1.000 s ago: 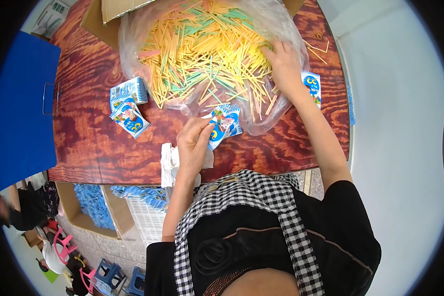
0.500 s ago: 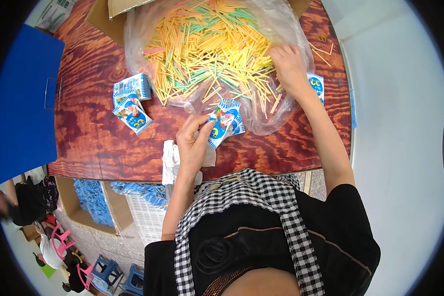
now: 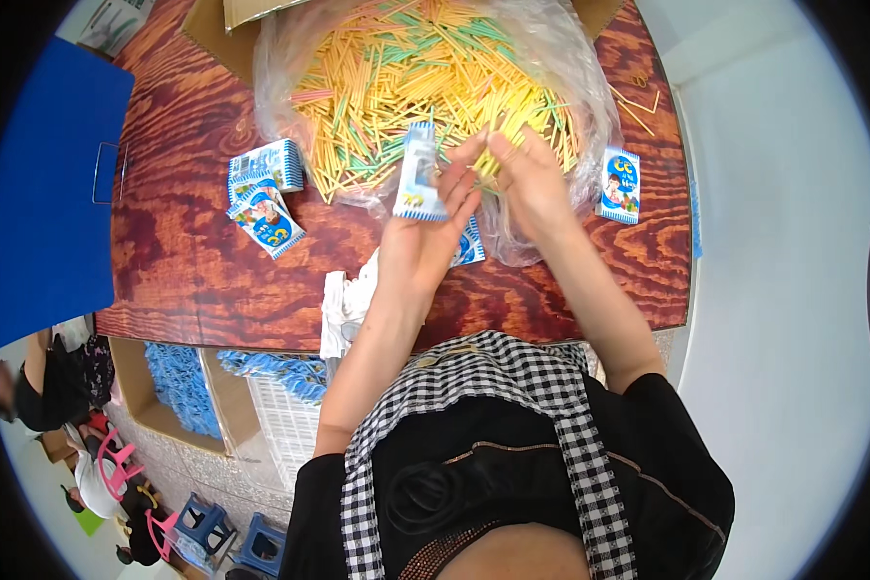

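Note:
My left hand [image 3: 425, 227] is turned palm up, closed on a small blue-and-white packet [image 3: 420, 174]. Its fingertips nearly meet those of my right hand [image 3: 534, 184], which pinches a small bunch of thin yellow sticks [image 3: 493, 159]. Whether the left fingers also touch the sticks I cannot tell. Just beyond both hands, a heap of yellow, green and pink sticks [image 3: 396, 87] lies in a clear plastic bag [image 3: 275, 82]. Partly hidden under my left hand, another blue-and-white packet [image 3: 471, 244] rests on the table.
Several similar packets [image 3: 266, 220] lie to the left on the wood-grain table [image 3: 193, 280], and one packet [image 3: 620, 186] lies to the right. White cloth [image 3: 338, 309] sits at the near edge. Loose sticks [image 3: 638, 111] lie far right. Below stands a cardboard box [image 3: 130, 382] of blue packets.
My left hand has lifted a packet off the table and turned palm up. My right hand has come from the heap toward it with yellow sticks, uncovering the packet on the right.

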The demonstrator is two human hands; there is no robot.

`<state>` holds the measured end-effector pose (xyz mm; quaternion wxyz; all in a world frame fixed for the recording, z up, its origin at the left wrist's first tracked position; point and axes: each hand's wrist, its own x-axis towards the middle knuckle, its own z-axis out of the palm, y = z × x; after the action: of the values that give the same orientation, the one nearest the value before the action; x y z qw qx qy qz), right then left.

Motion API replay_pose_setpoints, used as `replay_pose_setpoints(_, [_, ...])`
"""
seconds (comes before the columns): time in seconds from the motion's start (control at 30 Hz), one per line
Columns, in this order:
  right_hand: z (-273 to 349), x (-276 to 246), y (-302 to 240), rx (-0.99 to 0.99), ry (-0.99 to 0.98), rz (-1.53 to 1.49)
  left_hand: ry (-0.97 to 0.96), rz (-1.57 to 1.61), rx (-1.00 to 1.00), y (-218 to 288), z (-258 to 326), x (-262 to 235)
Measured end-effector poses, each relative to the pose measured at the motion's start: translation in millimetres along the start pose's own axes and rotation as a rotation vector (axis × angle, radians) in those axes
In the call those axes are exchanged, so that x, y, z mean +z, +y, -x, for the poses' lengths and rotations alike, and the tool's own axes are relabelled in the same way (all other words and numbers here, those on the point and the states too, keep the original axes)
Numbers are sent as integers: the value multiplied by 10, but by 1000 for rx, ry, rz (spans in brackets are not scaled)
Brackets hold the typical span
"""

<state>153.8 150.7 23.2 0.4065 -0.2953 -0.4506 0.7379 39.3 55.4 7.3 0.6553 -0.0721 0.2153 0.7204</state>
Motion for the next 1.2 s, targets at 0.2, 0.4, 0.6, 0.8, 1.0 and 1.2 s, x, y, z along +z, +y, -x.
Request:
replay_pose_setpoints(0.2, [133, 219, 402, -312, 95, 263, -220, 346, -90, -68, -197, -20])
replay_pose_setpoints(0.4, [201, 243, 282, -181, 122, -77, -196, 266, -116, -14, -64, 108])
replay_pose_setpoints(0.6, [251, -11, 121, 10, -123, 247, -35, -676, 454, 93, 210, 133])
replay_pose_setpoints(0.8, [474, -45, 208, 33, -228, 314, -670, -1748, 922, 199, 155, 479])
replay_pose_setpoints(1.0, [526, -196, 381, 43, -284, 74, -707, -1766, 754, 107, 155, 330])
replay_pose_setpoints(1.2, [419, -29, 183, 102, -221, -16, -151, -958, 262, 173, 265, 174])
